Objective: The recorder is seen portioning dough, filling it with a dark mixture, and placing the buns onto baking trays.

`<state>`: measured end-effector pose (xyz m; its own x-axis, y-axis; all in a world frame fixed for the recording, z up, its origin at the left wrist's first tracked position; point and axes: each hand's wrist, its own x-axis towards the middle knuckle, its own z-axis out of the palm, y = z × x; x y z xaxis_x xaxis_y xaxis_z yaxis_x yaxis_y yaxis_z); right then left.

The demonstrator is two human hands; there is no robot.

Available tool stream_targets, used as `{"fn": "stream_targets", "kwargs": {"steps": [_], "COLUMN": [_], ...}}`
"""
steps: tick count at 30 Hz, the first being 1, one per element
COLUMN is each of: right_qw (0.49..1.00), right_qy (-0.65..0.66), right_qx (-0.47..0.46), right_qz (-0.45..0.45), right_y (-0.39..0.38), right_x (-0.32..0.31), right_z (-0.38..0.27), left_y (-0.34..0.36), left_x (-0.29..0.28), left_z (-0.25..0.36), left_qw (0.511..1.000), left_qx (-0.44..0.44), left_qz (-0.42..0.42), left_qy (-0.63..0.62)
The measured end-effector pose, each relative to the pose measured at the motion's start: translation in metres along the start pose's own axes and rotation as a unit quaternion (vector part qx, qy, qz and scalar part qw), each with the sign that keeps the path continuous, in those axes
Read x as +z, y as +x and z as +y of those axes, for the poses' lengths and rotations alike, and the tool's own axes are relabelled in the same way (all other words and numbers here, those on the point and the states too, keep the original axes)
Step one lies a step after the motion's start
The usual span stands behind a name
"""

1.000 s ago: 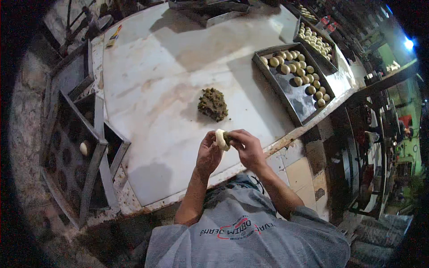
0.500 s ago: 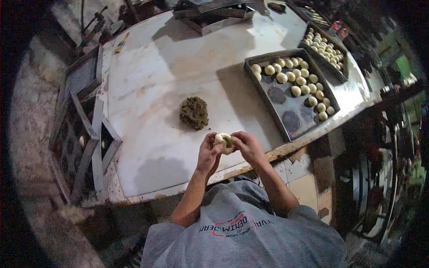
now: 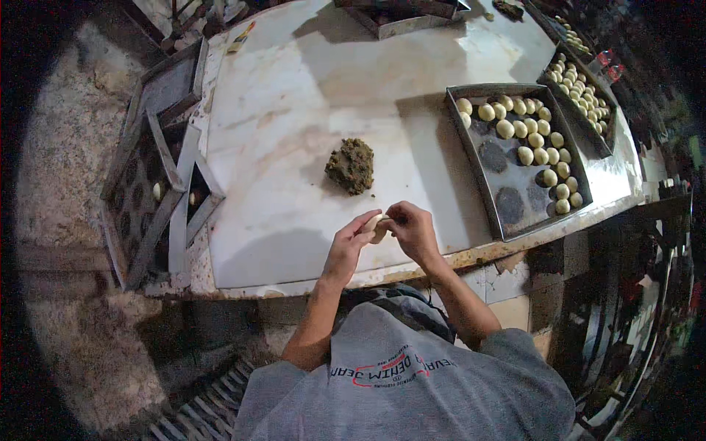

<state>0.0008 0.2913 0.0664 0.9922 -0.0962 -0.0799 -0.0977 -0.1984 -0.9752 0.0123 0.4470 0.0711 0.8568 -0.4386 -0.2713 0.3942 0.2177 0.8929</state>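
A small pale piece of dough (image 3: 378, 230) is held between my two hands, just above the near part of the table. My left hand (image 3: 348, 246) cups it from the left, fingers closed round it. From the right, my right hand (image 3: 412, 229) pinches the dough's upper edge. Beyond them on the tabletop lies a dark greenish-brown lump of filling (image 3: 350, 167), rough and crumbly. To the right, a metal tray (image 3: 512, 231) holds several round dough balls (image 3: 521, 129) toward its far and right sides.
A second tray of dough balls (image 3: 577, 86) stands behind the first at the right. Metal trays (image 3: 176, 242) lean in a pile along the left edge of the pale table (image 3: 279, 154). More trays (image 3: 412, 26) sit at the far edge, near a dark lump (image 3: 508, 9).
The filling visible in the opening of the dough is now hidden; the dough looks drawn together. My right hand has turned into a tighter pinch. The whole view has shifted.
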Motion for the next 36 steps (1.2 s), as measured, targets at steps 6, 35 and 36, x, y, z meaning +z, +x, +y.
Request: {"fn": "stream_targets", "kwargs": {"steps": [6,35,36], "right_qw": [0.916,0.933,0.943], "right_qy": [0.367,0.072,0.035], "right_qx": [0.16,0.205,0.159], "right_qz": [0.035,0.286,0.291], "right_y": [-0.008,-0.014,-0.011], "right_x": [0.052,0.092,0.086], "right_z": [-0.011,0.044,0.046], "left_y": [0.003,0.016,0.014], "left_x": [-0.041,-0.043,-0.037], "left_z": [-0.011,-0.043,-0.039], "left_qw": [0.991,0.998,0.999], "left_qx": [0.076,0.0,0.002], "left_qz": [0.013,-0.057,-0.051], "left_qy": [-0.106,0.003,0.003]}}
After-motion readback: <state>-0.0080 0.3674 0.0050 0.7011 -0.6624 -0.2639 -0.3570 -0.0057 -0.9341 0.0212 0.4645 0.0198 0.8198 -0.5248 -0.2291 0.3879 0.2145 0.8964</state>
